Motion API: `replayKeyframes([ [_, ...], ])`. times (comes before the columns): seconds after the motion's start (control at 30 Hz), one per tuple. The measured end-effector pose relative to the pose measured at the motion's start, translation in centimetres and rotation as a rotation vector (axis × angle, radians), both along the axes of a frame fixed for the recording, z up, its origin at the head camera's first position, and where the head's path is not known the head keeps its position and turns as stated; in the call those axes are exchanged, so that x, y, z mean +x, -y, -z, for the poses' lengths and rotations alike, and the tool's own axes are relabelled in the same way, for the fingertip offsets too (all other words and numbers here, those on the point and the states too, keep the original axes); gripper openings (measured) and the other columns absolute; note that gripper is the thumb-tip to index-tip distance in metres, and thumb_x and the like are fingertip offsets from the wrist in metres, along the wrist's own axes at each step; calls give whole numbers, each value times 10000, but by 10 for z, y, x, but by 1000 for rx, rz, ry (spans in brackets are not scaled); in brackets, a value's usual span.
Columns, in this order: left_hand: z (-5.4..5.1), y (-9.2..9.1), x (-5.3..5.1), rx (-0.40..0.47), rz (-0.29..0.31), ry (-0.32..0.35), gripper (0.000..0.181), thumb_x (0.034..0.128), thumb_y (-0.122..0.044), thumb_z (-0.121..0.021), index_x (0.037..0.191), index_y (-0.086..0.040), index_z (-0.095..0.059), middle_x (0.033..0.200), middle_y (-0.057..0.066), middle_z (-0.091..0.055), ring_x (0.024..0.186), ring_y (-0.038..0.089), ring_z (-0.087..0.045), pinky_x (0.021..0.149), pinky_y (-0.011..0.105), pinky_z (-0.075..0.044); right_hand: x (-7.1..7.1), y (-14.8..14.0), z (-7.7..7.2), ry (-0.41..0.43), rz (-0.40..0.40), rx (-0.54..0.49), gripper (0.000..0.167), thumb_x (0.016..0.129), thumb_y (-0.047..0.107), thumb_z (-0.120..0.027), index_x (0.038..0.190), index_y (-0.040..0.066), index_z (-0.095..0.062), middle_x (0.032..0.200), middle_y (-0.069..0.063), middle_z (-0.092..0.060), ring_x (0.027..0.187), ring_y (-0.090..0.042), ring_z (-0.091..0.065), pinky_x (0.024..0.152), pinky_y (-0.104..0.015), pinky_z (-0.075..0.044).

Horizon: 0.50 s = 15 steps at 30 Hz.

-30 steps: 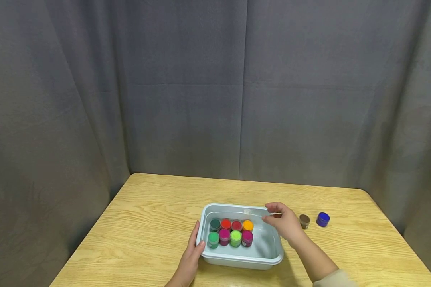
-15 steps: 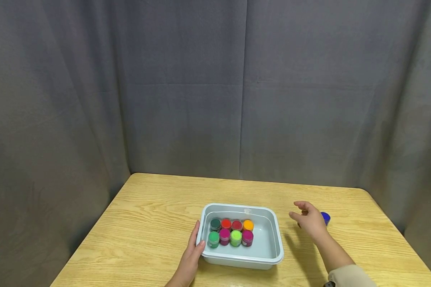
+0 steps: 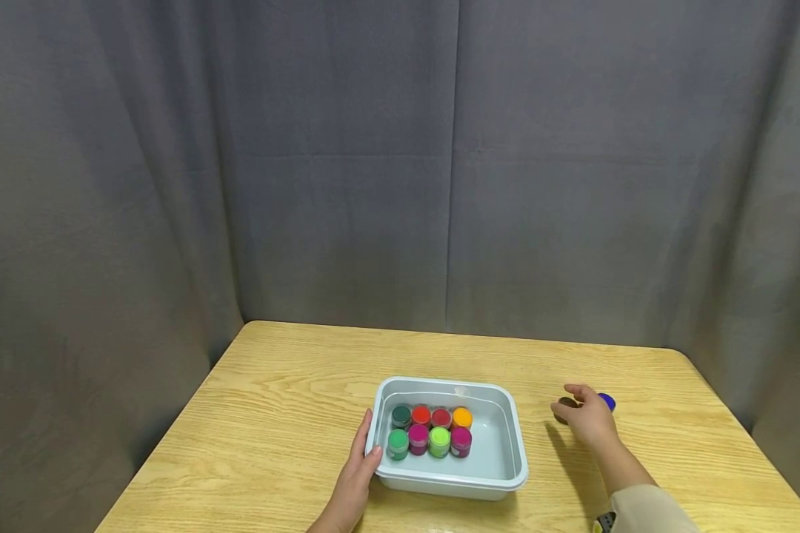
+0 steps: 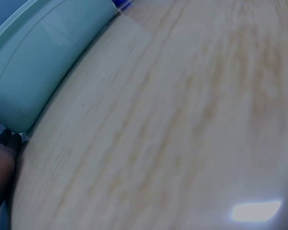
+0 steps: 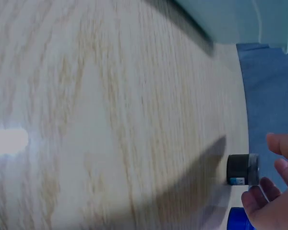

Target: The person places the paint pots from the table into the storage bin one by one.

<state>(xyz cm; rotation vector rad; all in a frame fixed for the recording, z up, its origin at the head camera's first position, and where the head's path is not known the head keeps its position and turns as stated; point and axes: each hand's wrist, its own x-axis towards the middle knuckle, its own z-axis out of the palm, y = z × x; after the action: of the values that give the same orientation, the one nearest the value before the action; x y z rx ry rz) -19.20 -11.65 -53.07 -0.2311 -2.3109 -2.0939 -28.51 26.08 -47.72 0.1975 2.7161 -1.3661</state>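
My left hand (image 3: 355,474) grips the left side of a pale blue plastic tub (image 3: 450,485), thumb over the rim and fingers along the outer wall. Inside the tub stand two rows of small paint jars, among them a lime one (image 3: 439,442) and an orange one (image 3: 462,417). Right of the tub, my right hand (image 3: 592,420) is over a dark brown paint jar (image 5: 238,168), thumb and fingers spread apart around its lid. The right wrist view shows a gap between that jar and most fingers. A blue paint jar (image 3: 607,401) is partly hidden behind the hand.
The wooden table (image 3: 293,385) carries the tub near its front edge. Grey curtains (image 3: 347,222) hang behind and along both sides. In the right wrist view, the tub's wall (image 5: 240,21) rises beyond the brown jar.
My right hand has moved right from over the tub's right rim to the brown jar, then lowered toward it. The left hand and tub have stayed in place.
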Motion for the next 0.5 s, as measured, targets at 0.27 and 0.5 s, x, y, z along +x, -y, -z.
replayKeyframes([
  [0.27,1,0,-2,6,-5,-4,612,1055,-286,-359,1587,-132,-99,1657,148,-57,1510,431,-12,1168,677,-38,-3,-2,6,22,16,38,671,982,244,-539,1475,-102,-244,1452,-396,-288,1331,-569,-315,1094,-617,-358],
  [0.5,3,1,-2,17,6,-8,612,1057,-282,-357,1588,-134,-91,1656,156,-50,1508,437,2,1164,682,-26,-5,-4,11,7,32,109,633,968,229,-557,1437,-124,-319,1416,-388,-380,1292,-564,-370,1065,-604,-388],
])
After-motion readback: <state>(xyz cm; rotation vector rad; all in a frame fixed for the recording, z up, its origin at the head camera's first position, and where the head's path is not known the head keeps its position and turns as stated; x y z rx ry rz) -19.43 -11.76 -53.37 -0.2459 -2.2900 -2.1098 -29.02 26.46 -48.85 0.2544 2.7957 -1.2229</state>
